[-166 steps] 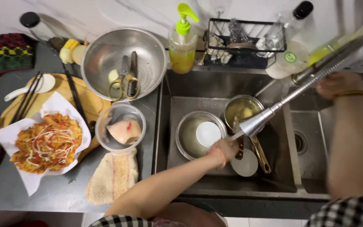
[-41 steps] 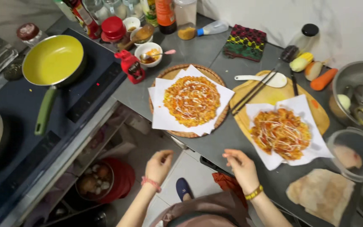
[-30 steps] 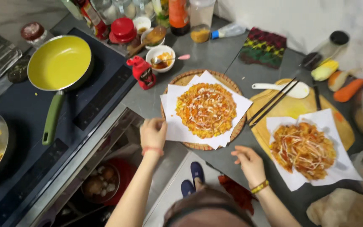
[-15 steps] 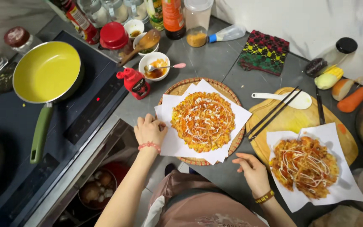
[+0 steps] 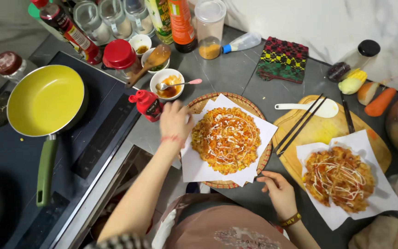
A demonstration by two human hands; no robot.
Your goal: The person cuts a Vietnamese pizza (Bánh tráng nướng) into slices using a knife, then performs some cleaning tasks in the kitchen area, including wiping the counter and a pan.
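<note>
woven tray (image 5: 249, 102), two hands (image 5: 176, 121)

A round woven tray (image 5: 259, 161) lies flat between both hands, lined with white paper (image 5: 194, 168). On the paper sits a round orange fried pancake (image 5: 226, 139) streaked with thin white sauce lines, possibly mayonnaise. The left fingers touch the tray's far-left rim, the right fingers its near edge.

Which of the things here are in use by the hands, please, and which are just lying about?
In use: left hand at the woven tray's edge, beside the red bottle; right hand at the tray's near rim; pancake on paper.

Lying about: yellow pan, chopsticks, second pancake, carrot, sauce bowl.
</note>
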